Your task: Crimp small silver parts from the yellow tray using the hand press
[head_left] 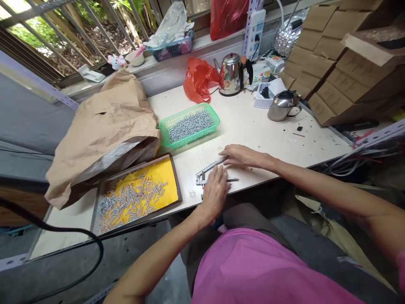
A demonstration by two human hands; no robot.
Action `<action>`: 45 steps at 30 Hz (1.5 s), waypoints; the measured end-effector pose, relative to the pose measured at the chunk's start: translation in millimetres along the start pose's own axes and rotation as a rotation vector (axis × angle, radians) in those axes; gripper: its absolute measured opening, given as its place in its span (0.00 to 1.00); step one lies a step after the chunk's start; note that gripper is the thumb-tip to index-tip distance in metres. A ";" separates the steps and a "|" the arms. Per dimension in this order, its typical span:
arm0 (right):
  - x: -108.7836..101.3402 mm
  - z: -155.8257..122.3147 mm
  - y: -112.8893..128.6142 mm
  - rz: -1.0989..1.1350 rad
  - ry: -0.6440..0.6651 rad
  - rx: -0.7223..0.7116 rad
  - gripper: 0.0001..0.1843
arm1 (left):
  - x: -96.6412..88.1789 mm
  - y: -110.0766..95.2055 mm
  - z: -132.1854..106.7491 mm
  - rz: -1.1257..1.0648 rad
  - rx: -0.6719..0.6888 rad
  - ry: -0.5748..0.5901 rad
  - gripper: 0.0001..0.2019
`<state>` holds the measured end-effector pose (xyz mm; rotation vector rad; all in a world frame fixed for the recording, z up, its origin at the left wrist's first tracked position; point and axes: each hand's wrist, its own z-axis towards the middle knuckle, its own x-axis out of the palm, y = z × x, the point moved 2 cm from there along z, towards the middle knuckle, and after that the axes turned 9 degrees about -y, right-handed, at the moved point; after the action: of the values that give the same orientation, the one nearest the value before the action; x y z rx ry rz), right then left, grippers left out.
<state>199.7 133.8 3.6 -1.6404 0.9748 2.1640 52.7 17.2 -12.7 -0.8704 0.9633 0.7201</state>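
A silver plier-like hand tool [205,174] with two long handles and a coil spring lies near the front edge of the table. My left hand [215,191] rests over its lower handle with bent fingers, which cover the tool's middle. The fingers of my right hand [236,155] are closed at the end of the upper handle. To the left, a shallow tray [175,179] with a yellow lining holds many small silver metal pins [133,196]. Behind the tool, a green plastic basket [190,141] is filled with similar small metal pieces [193,125].
A large brown paper bag [104,114] overlaps the tray's back edge. Farther back are a red plastic bag [199,80], a steel kettle [230,76] and a small steel pot [281,107]. Cardboard boxes [357,76] stand on the right. A black cable [72,230] hangs at the left.
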 end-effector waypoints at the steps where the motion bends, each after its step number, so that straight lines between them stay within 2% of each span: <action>1: 0.4 4.0 -1.6 -0.017 -0.020 0.030 0.17 | 3.5 -4.8 -4.8 -0.036 0.008 -0.006 0.18; 4: 3.1 19.2 -4.5 -0.075 -0.038 0.090 0.10 | 11.9 -13.8 -13.0 -0.114 -0.015 -0.006 0.19; 7: 2.9 35.3 -5.0 -0.118 -0.053 0.136 0.09 | 15.6 -15.6 -15.0 -0.135 -0.060 -0.031 0.18; 10: 1.7 45.6 11.0 -0.184 -0.075 0.116 0.09 | 17.4 -15.6 -16.2 -0.141 -0.055 -0.051 0.19; 11: 2.9 47.4 22.7 -0.191 -0.071 0.046 0.09 | 18.2 -15.9 -16.9 -0.144 -0.046 -0.053 0.20; 15: 20.4 47.3 83.5 -0.144 0.039 -0.419 0.05 | 22.2 -17.4 -21.5 -0.147 -0.080 -0.038 0.22; 17: 32.8 45.4 104.2 -0.172 0.091 -0.550 0.06 | 23.7 -18.5 -24.5 -0.135 -0.107 -0.028 0.23; 20: 47.3 42.2 114.4 -0.217 0.095 -0.651 0.07 | 26.3 -19.5 -29.5 -0.130 -0.102 -0.020 0.25; 22: 51.5 39.2 114.6 -0.171 0.055 -0.693 0.06 | 29.3 -19.2 -32.5 -0.131 -0.098 -0.023 0.26; 25: 47.2 35.0 118.8 0.002 -0.063 -0.658 0.05 | 33.6 -19.9 -34.4 -0.116 -0.087 -0.047 0.29; 28: 29.9 38.2 129.7 0.106 -0.185 -0.589 0.06 | 28.3 -22.8 -32.6 -0.116 -0.044 -0.065 0.29; 30: 10.2 49.6 133.1 0.159 -0.296 -0.544 0.09 | 13.8 -21.3 -31.4 -0.134 -0.006 -0.081 0.26; 33: -25.4 79.4 117.6 0.286 -0.608 -0.392 0.10 | -25.5 -0.3 -34.4 -0.059 -0.051 -0.175 0.17; 35: -41.3 101.7 94.4 0.291 -0.747 -0.280 0.10 | -56.4 29.6 -41.0 0.092 -0.213 -0.249 0.15; 37: -45.1 120.9 67.8 0.229 -0.720 -0.178 0.11 | -83.2 65.7 -50.7 0.284 -0.403 -0.280 0.14; 39: -39.1 131.1 44.9 0.127 -0.612 -0.081 0.13 | -99.7 98.9 -60.7 0.413 -0.502 -0.224 0.13; 42: -23.4 123.0 30.2 0.046 -0.493 -0.022 0.18 | -104.7 131.3 -72.3 0.477 -0.497 -0.067 0.12; 45: -10.7 91.7 38.2 0.097 -0.453 -0.064 0.17 | -99.0 142.6 -76.3 0.468 -0.441 0.021 0.12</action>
<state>112.5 166.4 39.9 -1.0637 0.8654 2.4965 -135.0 4.4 11.7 -1.0445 1.0582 1.3626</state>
